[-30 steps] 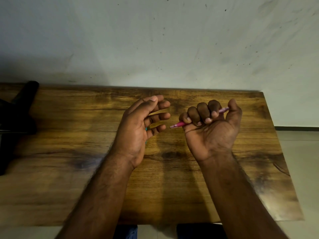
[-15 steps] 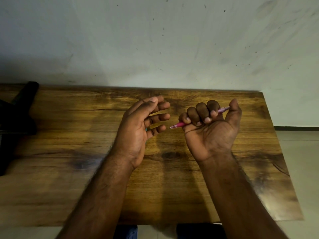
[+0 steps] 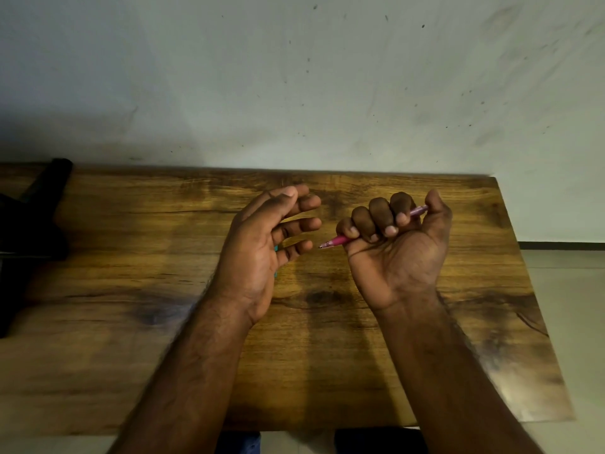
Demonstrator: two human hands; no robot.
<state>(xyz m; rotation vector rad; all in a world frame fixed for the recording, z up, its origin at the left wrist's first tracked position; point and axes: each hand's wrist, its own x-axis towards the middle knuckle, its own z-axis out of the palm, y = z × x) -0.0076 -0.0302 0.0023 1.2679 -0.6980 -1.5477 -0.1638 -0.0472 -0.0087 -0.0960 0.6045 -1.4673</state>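
While both forearms hang over the table (image 3: 360,371), the right hand (image 3: 397,257) fists round a pink pen (image 3: 337,240), tip poking left toward the left hand (image 3: 262,244), whose fingers spread loose, a teal sliver barely visible behind; wall (image 3: 327,77) beyond.

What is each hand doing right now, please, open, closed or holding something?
Left hand: open, fingers relaxed; a small teal thing shows behind the palm, hold unclear.
Right hand: closed in a fist around a slim pink plastic pen.
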